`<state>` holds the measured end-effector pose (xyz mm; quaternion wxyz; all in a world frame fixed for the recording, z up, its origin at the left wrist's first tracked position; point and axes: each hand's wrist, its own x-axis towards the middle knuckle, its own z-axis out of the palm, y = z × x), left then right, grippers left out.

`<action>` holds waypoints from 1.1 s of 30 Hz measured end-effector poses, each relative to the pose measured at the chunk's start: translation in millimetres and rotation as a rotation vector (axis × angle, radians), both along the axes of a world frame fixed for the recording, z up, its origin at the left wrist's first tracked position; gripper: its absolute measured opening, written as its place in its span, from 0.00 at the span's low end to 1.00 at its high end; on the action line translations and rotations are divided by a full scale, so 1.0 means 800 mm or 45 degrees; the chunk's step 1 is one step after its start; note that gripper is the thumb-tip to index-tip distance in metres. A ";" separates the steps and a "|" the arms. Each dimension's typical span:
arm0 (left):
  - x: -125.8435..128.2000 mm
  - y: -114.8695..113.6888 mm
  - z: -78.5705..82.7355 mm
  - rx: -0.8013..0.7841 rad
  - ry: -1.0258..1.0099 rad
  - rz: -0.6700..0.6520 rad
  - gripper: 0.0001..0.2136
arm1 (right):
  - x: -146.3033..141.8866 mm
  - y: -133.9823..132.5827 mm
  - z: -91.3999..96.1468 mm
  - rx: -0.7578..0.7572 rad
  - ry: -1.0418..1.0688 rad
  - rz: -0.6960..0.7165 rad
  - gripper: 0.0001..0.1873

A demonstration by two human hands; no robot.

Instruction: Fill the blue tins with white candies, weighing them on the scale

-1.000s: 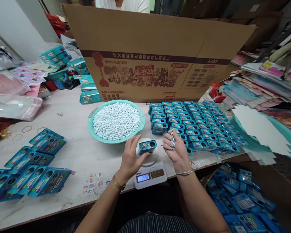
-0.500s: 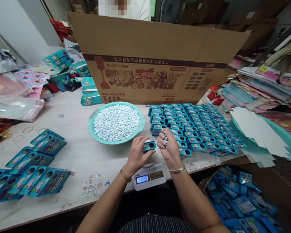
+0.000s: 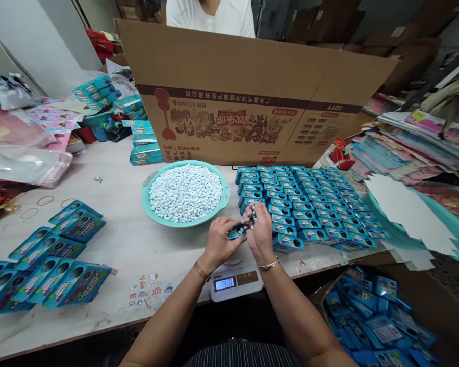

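My left hand (image 3: 222,239) is closed on a small blue candy box (image 3: 237,232), held above a white digital scale (image 3: 235,280) whose display reads 142.0. Right beside it, my right hand (image 3: 258,229) is closed around a handful of small white candies (image 3: 252,211), its fingertips touching the box. A teal basin (image 3: 224,199) heaped with the same white candies sits just beyond my hands. To the right stand rows of filled blue boxes (image 3: 309,204).
A big cardboard carton (image 3: 252,86) stands at the back, with a person in a white shirt (image 3: 210,15) behind it. Flat blue boxes (image 3: 46,265) lie at the left, more in a carton (image 3: 375,316) below right. Paper stacks (image 3: 416,137) fill the right side.
My left hand lifted the box off the scale. My right hand moved left with the candies until it met the box.
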<state>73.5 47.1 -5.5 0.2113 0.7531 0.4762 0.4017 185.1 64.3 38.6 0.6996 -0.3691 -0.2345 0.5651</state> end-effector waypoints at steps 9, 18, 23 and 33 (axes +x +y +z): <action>-0.015 -0.006 0.008 -0.014 -0.048 0.042 0.24 | 0.045 0.009 0.009 -0.184 0.405 0.186 0.15; -0.063 -0.037 0.018 -0.014 -0.285 0.238 0.17 | 0.086 -0.015 0.020 -0.159 0.577 0.183 0.12; -0.059 -0.040 0.019 -0.027 -0.306 0.210 0.16 | 0.075 -0.014 0.018 -0.145 0.495 0.148 0.13; -0.041 -0.036 0.009 -0.050 -0.220 0.140 0.19 | 0.029 -0.002 0.016 -0.114 0.250 0.079 0.16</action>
